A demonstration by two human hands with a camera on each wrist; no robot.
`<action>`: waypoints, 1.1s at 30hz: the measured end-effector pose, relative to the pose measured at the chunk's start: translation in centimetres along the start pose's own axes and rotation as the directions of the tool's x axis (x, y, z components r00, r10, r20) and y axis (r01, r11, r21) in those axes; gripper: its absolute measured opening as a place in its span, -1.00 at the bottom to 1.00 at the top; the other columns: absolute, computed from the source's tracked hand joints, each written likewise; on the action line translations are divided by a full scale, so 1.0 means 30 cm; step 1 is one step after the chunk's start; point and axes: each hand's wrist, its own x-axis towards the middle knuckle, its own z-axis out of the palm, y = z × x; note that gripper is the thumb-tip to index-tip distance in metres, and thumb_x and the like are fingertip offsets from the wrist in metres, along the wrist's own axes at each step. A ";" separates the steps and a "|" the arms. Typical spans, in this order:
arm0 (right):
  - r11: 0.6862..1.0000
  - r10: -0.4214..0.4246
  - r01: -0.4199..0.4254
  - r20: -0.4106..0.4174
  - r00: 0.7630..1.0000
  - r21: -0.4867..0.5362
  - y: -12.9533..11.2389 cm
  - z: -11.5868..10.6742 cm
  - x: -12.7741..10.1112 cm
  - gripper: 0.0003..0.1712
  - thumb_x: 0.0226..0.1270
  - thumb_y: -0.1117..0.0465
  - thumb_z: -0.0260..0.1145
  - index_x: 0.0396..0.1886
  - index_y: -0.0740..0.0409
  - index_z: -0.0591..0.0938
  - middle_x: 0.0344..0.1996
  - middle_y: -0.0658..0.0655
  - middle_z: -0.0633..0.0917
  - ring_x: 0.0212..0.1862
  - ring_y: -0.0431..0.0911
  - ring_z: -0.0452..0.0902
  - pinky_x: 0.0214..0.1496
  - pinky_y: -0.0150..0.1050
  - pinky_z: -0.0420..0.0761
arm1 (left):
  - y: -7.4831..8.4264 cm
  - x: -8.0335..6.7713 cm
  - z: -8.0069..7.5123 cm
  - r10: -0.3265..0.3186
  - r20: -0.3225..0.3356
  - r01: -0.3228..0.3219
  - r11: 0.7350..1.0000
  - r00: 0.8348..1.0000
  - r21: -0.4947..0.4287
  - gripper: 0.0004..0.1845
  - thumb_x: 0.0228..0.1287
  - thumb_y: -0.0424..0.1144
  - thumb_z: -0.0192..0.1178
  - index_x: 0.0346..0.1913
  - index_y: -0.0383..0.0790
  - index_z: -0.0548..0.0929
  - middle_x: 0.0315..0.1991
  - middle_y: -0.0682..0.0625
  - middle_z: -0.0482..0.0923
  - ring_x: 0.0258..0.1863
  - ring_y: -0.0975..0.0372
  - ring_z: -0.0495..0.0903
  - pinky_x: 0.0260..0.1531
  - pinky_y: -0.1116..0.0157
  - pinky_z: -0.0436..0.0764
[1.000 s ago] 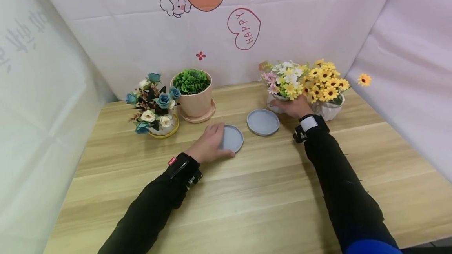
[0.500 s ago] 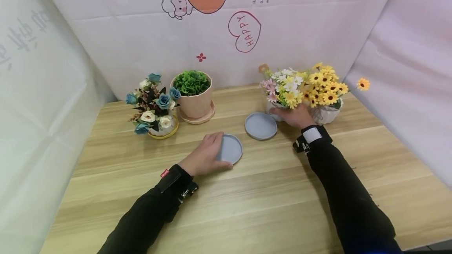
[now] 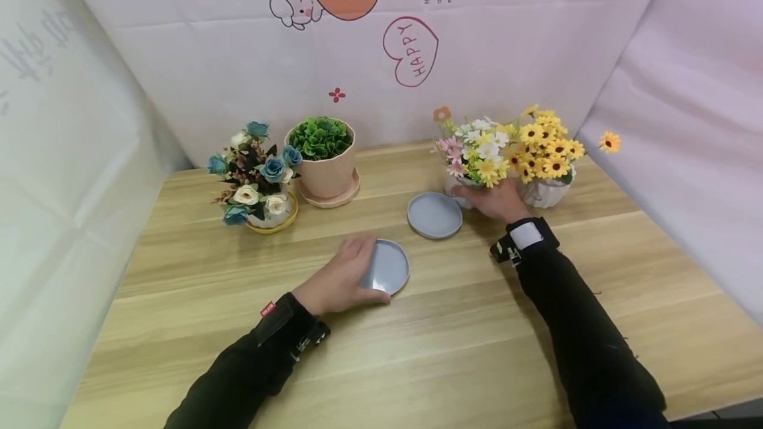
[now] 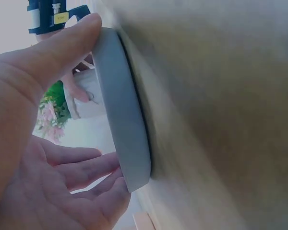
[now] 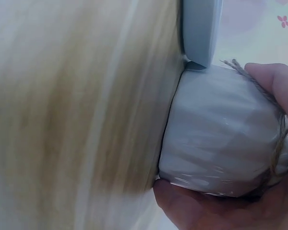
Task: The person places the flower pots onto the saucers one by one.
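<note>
My left hand (image 3: 356, 271) grips a round blue-grey saucer (image 3: 390, 267) lying on the wooden table (image 3: 453, 336). In the left wrist view the thumb (image 4: 62, 48) presses one side of the saucer's (image 4: 122, 129) rim and the fingers curl at the other. My right hand (image 3: 491, 198) is curled round a small white wrapped pot (image 3: 456, 185) of mixed daisies, seen close in the right wrist view as the pot (image 5: 221, 129). A second blue-grey saucer (image 3: 434, 215) lies just left of that pot, and its edge (image 5: 201, 28) touches the pot.
A white pot of yellow sunflowers (image 3: 547, 192) stands right of my right hand. A pink pot with a green plant (image 3: 324, 174) and a bunch of blue and cream roses on a yellow saucer (image 3: 262, 207) stand at the back left. Printed backdrop sheets close three sides.
My left hand has drawn its saucer toward the near edge of the table. My right hand keeps its hold on the white pot and has hardly moved.
</note>
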 end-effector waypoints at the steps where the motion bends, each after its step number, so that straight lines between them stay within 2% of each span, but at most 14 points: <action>1: 1.000 -0.016 0.016 -0.004 1.000 -0.012 0.000 0.001 0.000 0.04 0.43 -0.03 0.46 0.69 0.13 0.12 0.66 0.27 0.21 0.70 0.21 0.04 0.71 0.23 0.10 | 0.002 -0.006 0.003 0.003 0.000 -0.003 1.000 1.000 -0.004 0.22 0.15 0.03 0.60 0.62 -0.51 0.09 0.55 -0.41 0.24 0.58 -0.19 0.19 0.57 -0.12 0.32; 7: 0.997 -0.080 0.080 -0.045 0.996 0.010 -0.011 0.008 -0.007 0.04 0.37 0.07 0.53 0.67 0.13 0.16 0.63 0.27 0.27 0.68 0.22 0.10 0.70 0.23 0.13 | 0.003 -0.031 0.013 0.019 0.001 -0.019 1.000 1.000 0.015 0.21 0.16 0.06 0.59 0.62 -0.51 0.09 0.55 -0.39 0.25 0.54 -0.15 0.25 0.53 -0.07 0.39; 16: 0.992 -0.128 0.127 -0.054 0.990 -0.023 -0.035 0.027 -0.039 -0.11 0.38 0.05 0.53 0.56 0.15 0.32 0.53 0.26 0.41 0.59 0.22 0.29 0.59 0.24 0.35 | -0.005 -0.038 -0.001 0.012 0.013 -0.012 1.000 1.000 0.015 0.22 0.18 0.07 0.58 0.63 -0.51 0.08 0.58 -0.38 0.21 0.56 -0.14 0.24 0.55 -0.07 0.36; 23: 0.974 -0.218 0.223 -0.100 0.971 0.043 -0.033 0.023 -0.059 0.00 0.24 0.20 0.62 0.58 0.14 0.29 0.50 0.28 0.42 0.59 0.25 0.25 0.62 0.29 0.25 | 0.003 -0.043 -0.002 0.017 0.014 -0.017 1.000 1.000 0.001 0.22 0.16 0.06 0.59 0.62 -0.54 0.08 0.57 -0.39 0.22 0.55 -0.15 0.25 0.55 -0.09 0.37; 26: 0.960 -0.260 0.269 -0.105 0.960 0.079 -0.035 0.009 -0.062 0.00 0.17 0.27 0.65 0.55 0.14 0.33 0.43 0.26 0.47 0.55 0.23 0.30 0.59 0.31 0.27 | 0.006 -0.041 -0.002 0.011 0.021 -0.011 1.000 1.000 -0.006 0.22 0.17 0.07 0.58 0.63 -0.52 0.08 0.58 -0.37 0.21 0.55 -0.14 0.26 0.54 -0.08 0.38; 30: 0.956 -0.272 0.278 -0.071 0.960 0.089 -0.040 -0.019 -0.067 0.00 0.06 0.26 0.72 0.49 0.07 0.42 0.36 0.15 0.54 0.48 0.11 0.38 0.56 0.21 0.32 | 0.005 -0.037 -0.007 -0.010 0.041 0.011 1.000 0.999 -0.020 0.24 0.15 0.07 0.60 0.64 -0.48 0.07 0.59 -0.34 0.22 0.56 -0.13 0.25 0.56 -0.08 0.36; 33: 0.951 -0.294 0.296 -0.036 0.955 0.092 -0.049 -0.037 -0.073 0.03 -0.02 0.28 0.76 0.47 0.01 0.45 0.33 0.08 0.57 0.42 -0.03 0.41 0.55 -0.02 0.35 | 0.002 -0.036 -0.010 -0.014 0.051 0.016 0.999 0.999 -0.030 0.24 0.14 0.06 0.61 0.64 -0.46 0.08 0.59 -0.33 0.23 0.57 -0.13 0.25 0.56 -0.08 0.35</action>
